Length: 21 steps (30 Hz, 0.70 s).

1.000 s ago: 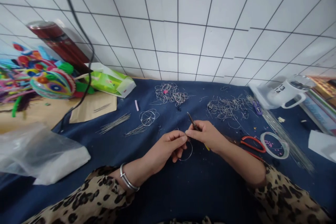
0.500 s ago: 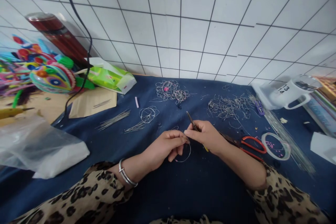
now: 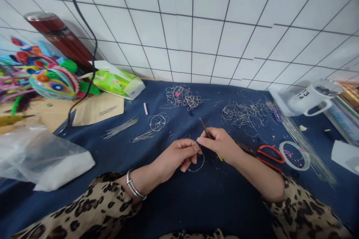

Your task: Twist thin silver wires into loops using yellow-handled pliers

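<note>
Thin silvery wire loop (image 3: 203, 161) was dangling from the left hand (image 3: 181, 154), thumb and fingers pinched on it, above the navy-blue cloth (image 3: 213, 203). Right hand (image 3: 220, 144) was curled round slim dark-metal pliers (image 3: 205, 128), right beside the left. I spotted red-handled scissors (image 3: 270, 145) nearby too.

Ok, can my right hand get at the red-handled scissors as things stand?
Probably, but not with a free grip: the right hand holds a pointed tool. Nothing seems to cover the upper red loop of the scissors, just beside the forearm.
</note>
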{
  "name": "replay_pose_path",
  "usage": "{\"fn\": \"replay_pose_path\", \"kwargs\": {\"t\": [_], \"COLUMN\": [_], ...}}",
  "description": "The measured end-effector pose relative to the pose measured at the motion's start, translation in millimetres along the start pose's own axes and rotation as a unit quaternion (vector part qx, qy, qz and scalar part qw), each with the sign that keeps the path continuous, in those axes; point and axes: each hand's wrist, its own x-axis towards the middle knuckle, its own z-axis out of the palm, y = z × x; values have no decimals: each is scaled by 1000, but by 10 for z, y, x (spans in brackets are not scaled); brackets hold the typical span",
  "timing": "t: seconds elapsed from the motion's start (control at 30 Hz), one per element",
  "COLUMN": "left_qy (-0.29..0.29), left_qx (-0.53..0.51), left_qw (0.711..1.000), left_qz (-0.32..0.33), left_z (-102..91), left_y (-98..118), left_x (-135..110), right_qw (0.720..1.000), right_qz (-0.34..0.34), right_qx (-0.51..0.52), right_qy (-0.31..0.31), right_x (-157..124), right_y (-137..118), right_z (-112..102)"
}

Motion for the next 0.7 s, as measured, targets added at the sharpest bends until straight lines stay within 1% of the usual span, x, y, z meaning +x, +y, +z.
{"fn": "replay_pose_path", "kwargs": {"t": [0.1, 0.17, 0.23, 0.3, 0.4, 0.5, 0.63, 0.7], "left_qy": [7, 9, 11, 15, 22, 27, 44, 58], "left_qx": [-9, -23, -36, -42, -42, -43, -31, -18], "left_qw": [1000, 999, 999, 998, 998, 997, 996, 995], "left_qz": [12, 24, 33, 39, 46, 54, 68, 79], "left_z": [0, -5, -17, -33, -56, -75, -108, -132], "left_y": [-7, -3, 7, 21, 43, 58, 62, 62], "left_x": [-8, -17, -28, -39, -57, -68, -59, -44], "right_qw": [1000, 999, 997, 995, 996, 992, 977, 964], "right_qz": [-12, -12, -9, -20, -51, -63, -100, -114], "right_qx": [17, 44, 75, 83, 17, -78, -171, -229], "right_qy": [-6, 1, 21, 49, 77, 82, 83, 69], "right_x": [-3, -2, 4, 17, 43, 65, 78, 73], "right_y": [-10, -13, -10, -4, 13, 44, 68, 43], "right_z": [-1, -6, -21, -44, -76, -77, -76, -112]}}
